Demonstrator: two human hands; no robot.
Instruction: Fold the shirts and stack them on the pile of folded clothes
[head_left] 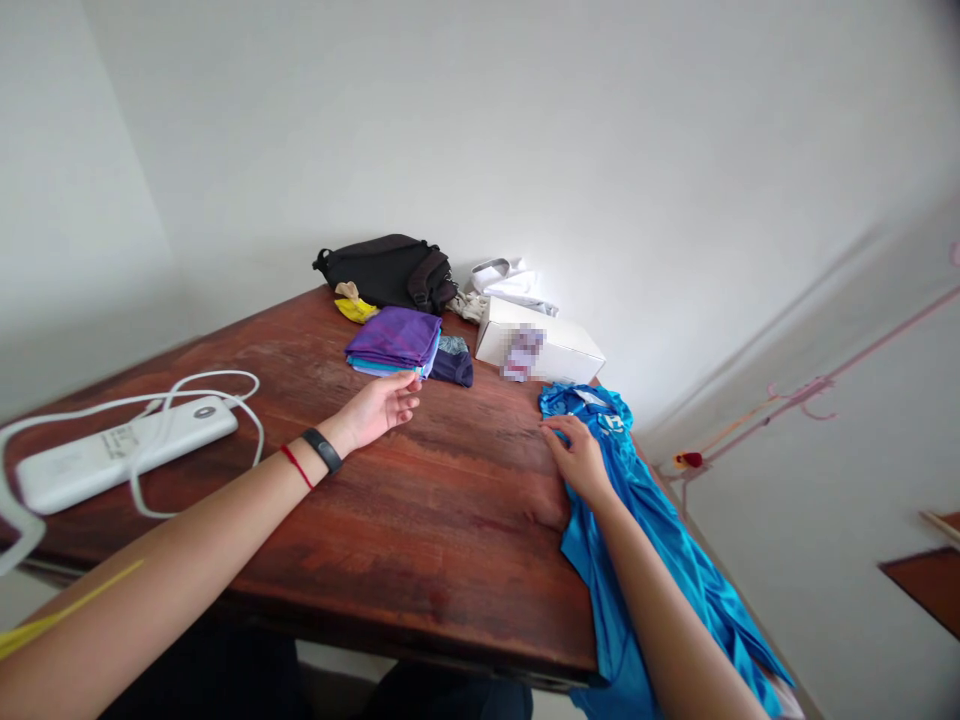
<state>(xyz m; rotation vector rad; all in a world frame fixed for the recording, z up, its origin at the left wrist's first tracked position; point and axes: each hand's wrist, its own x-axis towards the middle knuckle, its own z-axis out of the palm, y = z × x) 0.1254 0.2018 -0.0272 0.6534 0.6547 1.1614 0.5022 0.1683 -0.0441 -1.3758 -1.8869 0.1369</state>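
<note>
My left hand [381,408] is palm up with its fingers loosely curled and apart. Its fingertips are at the near corner of a stack of folded cloths [397,335], purple on top with blue and lilac layers below; whether they touch it I cannot tell. My right hand [577,458] is over the left edge of a shiny blue garment [660,550], its fingers loosely bent with nothing visible between them. That garment lies rumpled along the table's right side and hangs over the front edge. Behind the stack's right side is a dark folded cloth [454,368].
On the wooden table [450,540], a white power strip [127,455] with a looping cable lies at left. A black bag [375,270], a yellow item [355,309], a white box [559,340] and white cloth [517,282] are at the back. A pink rack [795,400] stands at right.
</note>
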